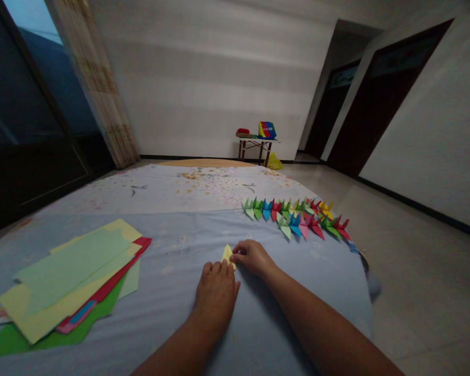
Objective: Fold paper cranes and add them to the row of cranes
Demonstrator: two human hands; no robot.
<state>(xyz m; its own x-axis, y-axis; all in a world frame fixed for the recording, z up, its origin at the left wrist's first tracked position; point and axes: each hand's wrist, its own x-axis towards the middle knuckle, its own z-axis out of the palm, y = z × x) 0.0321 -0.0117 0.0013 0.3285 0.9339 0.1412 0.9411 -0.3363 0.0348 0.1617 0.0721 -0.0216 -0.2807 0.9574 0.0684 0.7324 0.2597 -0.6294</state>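
A small piece of folded yellow paper [227,253], pointed at its far end, lies on the blue cloth in front of me. The fingers of my left hand [218,286] are curled over its near end and press it down, hiding that part. From the right side, my right hand [254,256] pinches the paper's edge between thumb and forefinger. Beyond my right hand stand two rows of folded paper cranes [295,224] in green, blue, red, pink and yellow.
A stack of coloured paper sheets [74,266] lies at the left. The round table wears a blue and floral tablecloth [172,193]. Against the far wall, a small table [254,140] carries a colourful box [267,130]; a yellow bag [274,161] sits on the floor beside it.
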